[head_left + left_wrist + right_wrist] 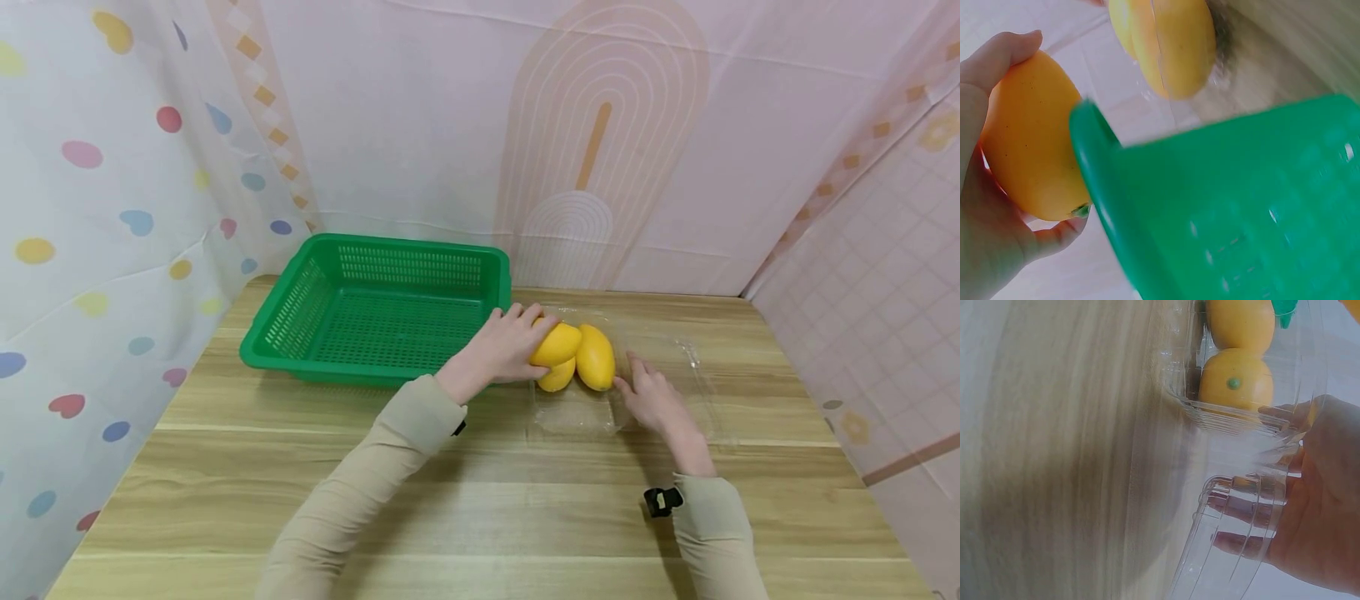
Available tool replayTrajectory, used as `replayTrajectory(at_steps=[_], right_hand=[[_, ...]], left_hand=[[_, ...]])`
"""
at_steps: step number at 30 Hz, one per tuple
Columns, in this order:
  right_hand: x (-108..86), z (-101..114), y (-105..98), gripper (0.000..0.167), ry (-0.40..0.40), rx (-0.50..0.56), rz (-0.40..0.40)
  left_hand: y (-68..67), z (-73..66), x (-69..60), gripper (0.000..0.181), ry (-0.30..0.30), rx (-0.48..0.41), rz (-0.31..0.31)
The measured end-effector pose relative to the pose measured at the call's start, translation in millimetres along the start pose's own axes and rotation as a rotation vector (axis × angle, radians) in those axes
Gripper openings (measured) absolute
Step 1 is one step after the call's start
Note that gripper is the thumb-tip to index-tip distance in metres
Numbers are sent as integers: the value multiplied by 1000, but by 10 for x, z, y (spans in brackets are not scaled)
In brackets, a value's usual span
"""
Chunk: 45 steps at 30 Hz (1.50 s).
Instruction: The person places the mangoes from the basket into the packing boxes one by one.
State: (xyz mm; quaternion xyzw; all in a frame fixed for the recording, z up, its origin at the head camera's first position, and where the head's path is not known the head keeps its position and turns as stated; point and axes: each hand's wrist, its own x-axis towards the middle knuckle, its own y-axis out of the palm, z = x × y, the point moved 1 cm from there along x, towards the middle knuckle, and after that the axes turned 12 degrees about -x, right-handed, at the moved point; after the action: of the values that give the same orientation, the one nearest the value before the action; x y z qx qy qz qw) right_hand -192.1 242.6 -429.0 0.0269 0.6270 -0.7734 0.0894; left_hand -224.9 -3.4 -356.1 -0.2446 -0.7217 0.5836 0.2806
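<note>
My left hand [510,343] grips a yellow mango [1035,137], thumb and fingers around its sides. This mango is above the clear plastic box [576,414], near the basket's right rim. Two more mangoes lie side by side in the box; the right-hand mango [596,358] shows more fully, while the other mango [557,377] is partly covered by the held one. My right hand [657,402] holds the box where tray and lid meet, thumb at the tray wall and fingers against the opened lid [1222,550], seen through the plastic.
A green slotted basket [375,371] stands left of the box, its bare slotted floor showing. Both stand on a wood-grain table [480,533]. Patterned cloth [420,125] hangs behind and along both sides.
</note>
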Motion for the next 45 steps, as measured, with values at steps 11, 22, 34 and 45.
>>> replayTrajectory(at_steps=[11,22,34,45], right_hand=[[-8,-13,-1,60,-2,-3,-13],[4,-34,11,59,-16,13,-32],[6,-22,5,56,-26,-5,-57],[9,-26,6,57,-26,1,-47]], left_hand=[[311,-233,102,74,49,30,7],[537,-388,135,73,34,75,44],[718,-380,122,71,77,65,29],[850,-314,115,66,74,-93,34]])
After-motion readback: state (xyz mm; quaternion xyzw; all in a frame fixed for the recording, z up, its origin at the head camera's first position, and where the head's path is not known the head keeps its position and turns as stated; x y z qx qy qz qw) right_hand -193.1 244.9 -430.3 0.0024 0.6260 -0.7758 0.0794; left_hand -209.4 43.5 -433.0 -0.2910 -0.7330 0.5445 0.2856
